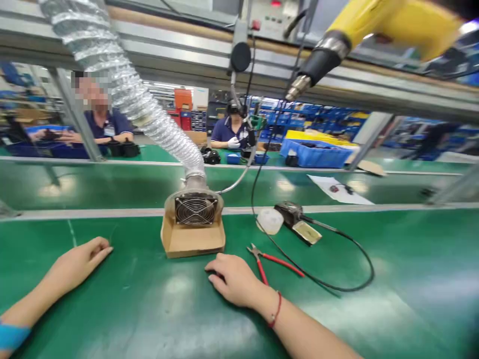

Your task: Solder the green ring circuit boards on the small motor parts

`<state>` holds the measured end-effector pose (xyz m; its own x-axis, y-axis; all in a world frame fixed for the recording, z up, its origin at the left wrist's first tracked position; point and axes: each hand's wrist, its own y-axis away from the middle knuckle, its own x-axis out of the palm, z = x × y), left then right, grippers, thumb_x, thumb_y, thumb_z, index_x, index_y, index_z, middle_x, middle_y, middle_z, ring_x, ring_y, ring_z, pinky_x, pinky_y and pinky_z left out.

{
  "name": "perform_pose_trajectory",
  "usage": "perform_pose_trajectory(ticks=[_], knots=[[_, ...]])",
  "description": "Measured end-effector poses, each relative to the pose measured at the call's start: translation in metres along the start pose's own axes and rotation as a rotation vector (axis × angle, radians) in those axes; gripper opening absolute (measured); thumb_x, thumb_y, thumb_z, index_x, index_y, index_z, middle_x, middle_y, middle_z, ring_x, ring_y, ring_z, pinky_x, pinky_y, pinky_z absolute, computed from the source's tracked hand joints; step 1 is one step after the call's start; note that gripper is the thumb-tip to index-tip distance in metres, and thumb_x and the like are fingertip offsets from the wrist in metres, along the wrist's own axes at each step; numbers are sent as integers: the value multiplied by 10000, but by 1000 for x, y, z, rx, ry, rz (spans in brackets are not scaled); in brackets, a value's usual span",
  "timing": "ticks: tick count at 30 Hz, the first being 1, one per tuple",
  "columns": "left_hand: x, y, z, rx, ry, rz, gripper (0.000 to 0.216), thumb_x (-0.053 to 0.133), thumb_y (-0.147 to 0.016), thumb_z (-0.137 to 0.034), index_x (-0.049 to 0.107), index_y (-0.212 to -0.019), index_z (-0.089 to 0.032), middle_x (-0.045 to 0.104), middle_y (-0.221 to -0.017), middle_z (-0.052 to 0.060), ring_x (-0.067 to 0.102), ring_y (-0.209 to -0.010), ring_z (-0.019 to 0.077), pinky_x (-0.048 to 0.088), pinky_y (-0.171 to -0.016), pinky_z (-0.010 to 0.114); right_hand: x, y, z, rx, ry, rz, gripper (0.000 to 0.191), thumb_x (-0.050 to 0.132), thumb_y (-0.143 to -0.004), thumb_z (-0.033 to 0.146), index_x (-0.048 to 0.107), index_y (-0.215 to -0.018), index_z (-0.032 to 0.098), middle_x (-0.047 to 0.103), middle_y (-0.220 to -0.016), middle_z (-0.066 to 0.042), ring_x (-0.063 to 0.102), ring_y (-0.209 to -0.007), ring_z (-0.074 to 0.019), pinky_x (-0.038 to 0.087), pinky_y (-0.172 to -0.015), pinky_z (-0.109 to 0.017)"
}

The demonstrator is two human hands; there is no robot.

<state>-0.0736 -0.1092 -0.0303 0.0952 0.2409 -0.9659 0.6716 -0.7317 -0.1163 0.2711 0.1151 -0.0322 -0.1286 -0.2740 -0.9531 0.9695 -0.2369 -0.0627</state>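
Note:
My left hand (77, 264) rests on the green bench top at the left, palm down, fingers loosely bent and thumb a little apart. I see nothing in it. My right hand (235, 279) also lies on the bench, just in front of a cardboard tray (192, 242); its fingers are half curled, apart from the thumb, and hold nothing visible. Side cutters (258, 257) with red handles lie with their handles spread, right of that hand. At the back of the tray stands a fan (196, 209) behind a wire guard, joined to a silver foil duct (149, 109).
A soldering iron stand (290, 213) with a sponge (307, 232) sits right of a whitish round dish (270, 221). A black cable (355, 289) loops over the bench. Overhead hangs a yellow power tool (337, 40). Two people sit across the line near a blue bin (318, 155).

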Motion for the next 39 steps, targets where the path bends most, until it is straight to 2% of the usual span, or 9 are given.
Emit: perform_pose_trajectory(ticks=[5,11,15,19,24,27,30,35,39], knots=[[-13,12,-13,-118,-98,91,325,411,-990,-323,691,-1043,-168,779,-972,64,717,-926,244,502,-765,293,2,-5,0,19,-110,20,241,624,-992,341,663,-1157,171,698,-1115,-59,687,-983,-193,584,-889,-422],[-18,16,-31,-215,-165,61,310,543,-1017,-417,666,-1064,-136,711,-1045,77,678,-938,206,537,-888,408,-3,4,0,-8,-154,-15,230,628,-990,339,667,-1137,166,699,-1105,-57,686,-981,-192,584,-886,-421],[-23,22,-42,-232,-187,51,309,572,-1001,-441,669,-1041,-150,712,-1026,67,679,-942,207,536,-897,407,1,12,0,-50,-176,-60,195,635,-986,323,678,-1085,160,707,-1038,-41,692,-933,-178,593,-853,-398],[-29,26,-48,-211,-198,66,307,416,-1037,-344,650,-1036,-146,740,-1005,82,696,-956,233,503,-875,353,4,10,-7,-50,-175,-176,195,639,-983,319,679,-1092,162,710,-1061,-43,694,-928,-172,595,-843,-383],[-25,21,-38,-188,-166,72,312,332,-987,-317,606,-936,-178,759,-906,94,715,-902,273,470,-757,296,-17,9,-70,274,16,-544,389,614,-988,333,575,-1347,188,579,-1398,-118,558,-1289,-292,461,-1078,-562],[-19,16,-29,-150,-130,64,310,310,-975,-334,573,-874,-204,762,-876,92,724,-861,269,464,-715,293,-26,10,-111,448,125,-678,447,640,-970,370,559,-1370,189,543,-1441,-128,537,-1310,-320,435,-1088,-603],[-15,12,-21,-113,-111,69,321,274,-972,-355,528,-827,-225,761,-863,99,726,-810,267,456,-671,307,-22,8,-126,415,175,-637,371,646,-969,383,616,-1280,183,622,-1328,-104,620,-1185,-266,508,-1022,-531],[-8,8,-11,-51,-107,143,325,211,-963,-374,465,-810,-241,733,-846,120,725,-794,302,458,-703,369,-16,8,-115,279,209,-507,310,642,-976,366,642,-1225,180,654,-1269,-87,654,-1117,-235,554,-964,-477],[10,1,7,32,7,169,372,192,-959,-400,504,-828,-248,733,-863,104,721,-782,299,469,-711,379,-29,18,-119,431,284,-591,299,633,-982,367,642,-1217,184,656,-1253,-85,659,-1088,-225,567,-937,-456]])
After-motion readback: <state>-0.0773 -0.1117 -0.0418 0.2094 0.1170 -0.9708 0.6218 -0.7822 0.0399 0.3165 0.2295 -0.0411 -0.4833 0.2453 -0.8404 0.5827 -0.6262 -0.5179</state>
